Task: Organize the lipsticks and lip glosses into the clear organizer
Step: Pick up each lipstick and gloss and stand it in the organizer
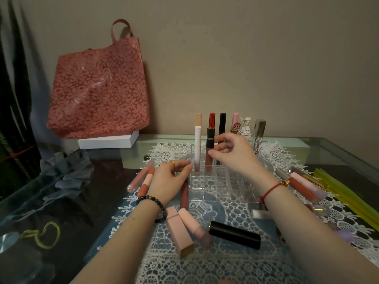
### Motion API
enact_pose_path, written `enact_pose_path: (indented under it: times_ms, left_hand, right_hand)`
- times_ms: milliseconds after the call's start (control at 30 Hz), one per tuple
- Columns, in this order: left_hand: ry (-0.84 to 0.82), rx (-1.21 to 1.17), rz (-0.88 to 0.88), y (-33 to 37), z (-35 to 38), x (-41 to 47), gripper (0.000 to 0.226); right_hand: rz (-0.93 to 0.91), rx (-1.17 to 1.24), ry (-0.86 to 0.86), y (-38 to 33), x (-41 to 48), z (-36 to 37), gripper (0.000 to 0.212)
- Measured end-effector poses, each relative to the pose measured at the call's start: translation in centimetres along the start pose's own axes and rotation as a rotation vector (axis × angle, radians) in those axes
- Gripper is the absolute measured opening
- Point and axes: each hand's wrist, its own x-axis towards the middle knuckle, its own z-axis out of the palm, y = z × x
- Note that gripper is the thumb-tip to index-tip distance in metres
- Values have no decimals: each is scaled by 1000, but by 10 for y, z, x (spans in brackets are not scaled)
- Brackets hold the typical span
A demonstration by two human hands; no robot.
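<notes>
On the glass tabletop, over a white lace mat, the clear organizer stands at centre; its rear cells hold upright tubes, among them a white tube, a black-capped gloss and a tall black tube, while its front cells show only the lace beneath. Loose items ring it: a coral gloss to the left, a pink square lipstick and a black lipstick in front, and a pink-capped gloss to the right beside yellow strips. A red floral bag leans on the wall behind, on a white box. The right hand reaches over the organizer from the right, fingers and thumb curled about the tall black tube, thumb tip just beside the black-capped gloss. The left hand has its fingertips at the organizer's left wall; whether they pinch it cannot be told. Bare lace lies between the forearms.
</notes>
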Motion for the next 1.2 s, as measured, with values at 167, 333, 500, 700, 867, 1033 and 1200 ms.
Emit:
enact_pose_path:
  times_ms: [167,333,500,700,867,1033,1200]
  left_hand:
    - [2,-19,13,-4,1,2,25]
    - [14,1,49,-7,2,4,24]
    - [-2,20,48,-11,1,5,28]
    - [-18,112,58,-20,-7,11,24]
    - [-70,273,99,-21,-12,11,31]
    - [-132,481,155,-16,-11,7,40]
    - [-234,549,118,-18,-11,5,45]
  right_hand:
    - [14,-10,-7,0,0,-1,28]
    - [33,-20,-30,-3,0,-7,30]
    - [50,-74,-58,-8,0,-18,34]
    - [33,-157,-90,-14,-6,-35,41]
    - [10,-192,-36,-12,-24,-38,51]
    - [13,-148,-15,-7,-45,-32,53]
    - [10,-78,-35,-3,-58,-27,49]
